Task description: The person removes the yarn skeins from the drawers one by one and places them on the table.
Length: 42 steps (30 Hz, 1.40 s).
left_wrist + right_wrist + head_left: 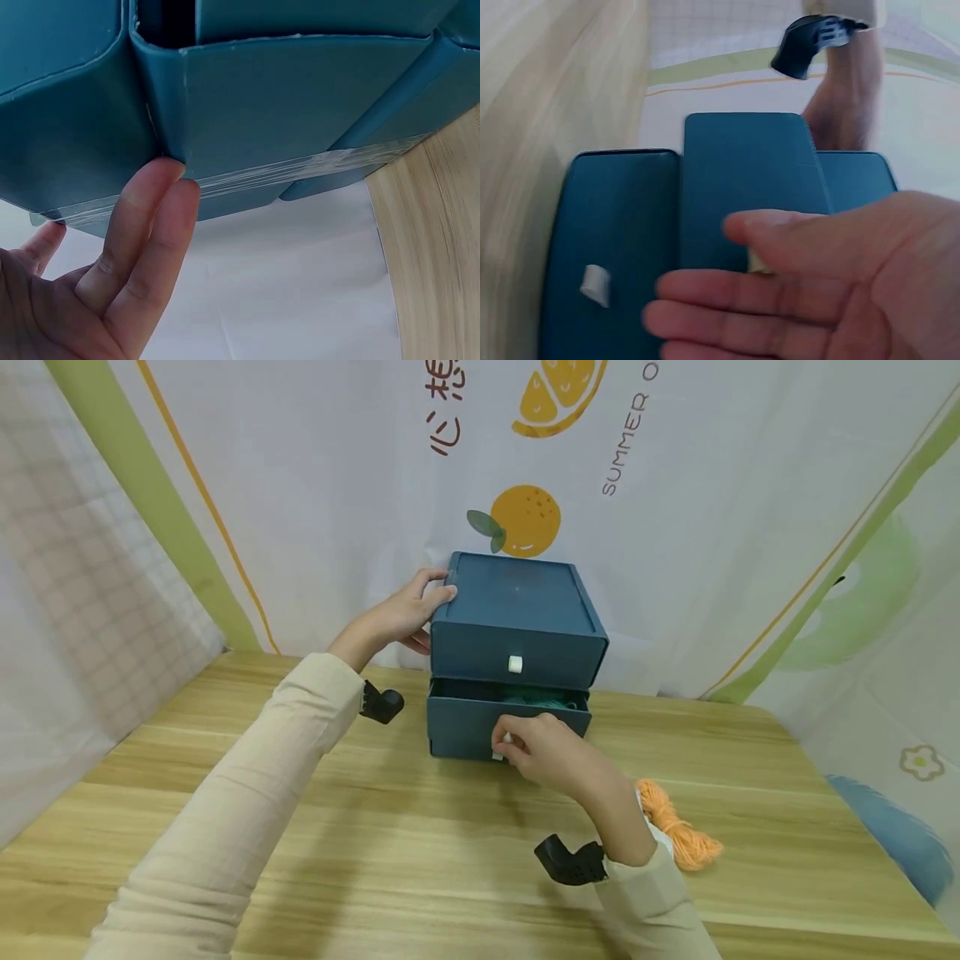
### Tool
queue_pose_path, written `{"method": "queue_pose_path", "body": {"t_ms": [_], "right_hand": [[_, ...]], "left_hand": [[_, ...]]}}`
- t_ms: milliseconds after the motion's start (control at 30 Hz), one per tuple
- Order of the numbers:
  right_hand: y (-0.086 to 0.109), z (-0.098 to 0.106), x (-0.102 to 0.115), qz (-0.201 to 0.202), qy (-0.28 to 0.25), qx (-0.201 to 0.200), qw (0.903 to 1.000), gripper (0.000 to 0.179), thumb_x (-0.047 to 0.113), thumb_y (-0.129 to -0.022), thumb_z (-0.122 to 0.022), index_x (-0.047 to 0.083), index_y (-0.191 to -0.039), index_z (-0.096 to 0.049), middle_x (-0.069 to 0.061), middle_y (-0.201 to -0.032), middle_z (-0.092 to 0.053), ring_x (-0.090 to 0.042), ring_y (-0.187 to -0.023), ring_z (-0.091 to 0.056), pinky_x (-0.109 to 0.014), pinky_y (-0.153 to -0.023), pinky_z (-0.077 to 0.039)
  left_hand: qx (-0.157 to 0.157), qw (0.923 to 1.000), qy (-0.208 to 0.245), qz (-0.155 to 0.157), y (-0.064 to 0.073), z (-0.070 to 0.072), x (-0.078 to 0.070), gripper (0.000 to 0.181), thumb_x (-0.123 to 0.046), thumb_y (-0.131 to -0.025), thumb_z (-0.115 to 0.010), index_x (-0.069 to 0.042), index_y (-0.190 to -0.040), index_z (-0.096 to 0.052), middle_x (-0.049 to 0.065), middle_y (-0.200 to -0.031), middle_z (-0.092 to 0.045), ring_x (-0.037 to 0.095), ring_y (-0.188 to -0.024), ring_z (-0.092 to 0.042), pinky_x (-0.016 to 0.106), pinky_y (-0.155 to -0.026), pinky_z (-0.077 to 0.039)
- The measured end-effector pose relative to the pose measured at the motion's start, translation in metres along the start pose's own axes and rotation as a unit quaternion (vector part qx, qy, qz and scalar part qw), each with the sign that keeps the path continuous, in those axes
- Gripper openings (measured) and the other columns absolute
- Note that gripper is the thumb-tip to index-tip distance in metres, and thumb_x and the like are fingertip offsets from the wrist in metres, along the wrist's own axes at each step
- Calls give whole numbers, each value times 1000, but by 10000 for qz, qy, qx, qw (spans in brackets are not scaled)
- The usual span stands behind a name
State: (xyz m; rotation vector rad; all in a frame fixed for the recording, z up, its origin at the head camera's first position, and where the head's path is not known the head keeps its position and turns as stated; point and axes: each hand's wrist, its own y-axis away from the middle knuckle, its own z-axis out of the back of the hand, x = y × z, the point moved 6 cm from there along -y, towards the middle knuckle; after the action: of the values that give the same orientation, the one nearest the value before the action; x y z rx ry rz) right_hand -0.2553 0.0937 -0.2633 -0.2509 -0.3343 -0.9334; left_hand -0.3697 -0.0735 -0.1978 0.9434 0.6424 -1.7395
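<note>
A dark blue three-tier drawer cabinet (517,597) stands on the table. Its middle drawer (457,718) is pulled out partway, and some green yarn (551,700) shows inside. My right hand (555,756) pinches the white knob (756,262) of that drawer between thumb and fingers; the hand mostly covers the knob. At the cabinet's upper left, my left hand (408,610) rests with digits over the top edge and others against the side. Two nearly straight fingers (154,232) touch the cabinet's side in the left wrist view, close to a strip of clear tape (300,165).
On the wooden table (420,860), right of my right forearm, lies an orange yarn skein (678,831) with something white beside it. A printed curtain (337,485) hangs directly behind the cabinet. The top drawer's white knob (515,664) sticks out above my right hand.
</note>
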Motion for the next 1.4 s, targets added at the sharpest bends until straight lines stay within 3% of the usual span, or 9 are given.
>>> {"method": "queue_pose_path", "body": {"t_ms": [300,633,1033,1400], "right_hand": [[13,0,10,-87,-251,809,9964,19,5,-95,-46,14,-96,-63,5,-76,-59,-8,-59,-50,-23,-56,-45],[27,-2,25,125,-262,1276,9914,21,4,-92,-46,14,-94,-64,7,-74,-58,-6,-57,-50,-22,-58,-45],[38,-1,39,236,-586,1752,9825,21,1,-92,-47,12,-93,-65,6,-77,-59,-4,-65,-53,-20,-60,-47],[41,-2,41,321,-613,1886,9796,21,2,-92,-47,12,-96,-65,8,-79,-60,-3,-65,-51,-19,-60,-46]], "left_hand": [[48,10000,23,-81,-2,1,0,61,-46,-99,-28,-25,-149,-2,22,-138,-41,31,-81,-67,43,-79,-54],[63,10000,32,-25,-2,-2,2,61,-47,-99,-29,-25,-149,-2,22,-129,-46,31,-81,-67,43,-79,-55],[15,10000,37,-49,-2,-1,3,61,-46,-99,-29,-24,-150,-2,22,-135,-42,26,-74,-67,45,-78,-55],[29,10000,27,-49,-2,0,4,62,-47,-99,-29,-24,-150,-1,24,-140,-39,24,-71,-67,44,-77,-55]]}}
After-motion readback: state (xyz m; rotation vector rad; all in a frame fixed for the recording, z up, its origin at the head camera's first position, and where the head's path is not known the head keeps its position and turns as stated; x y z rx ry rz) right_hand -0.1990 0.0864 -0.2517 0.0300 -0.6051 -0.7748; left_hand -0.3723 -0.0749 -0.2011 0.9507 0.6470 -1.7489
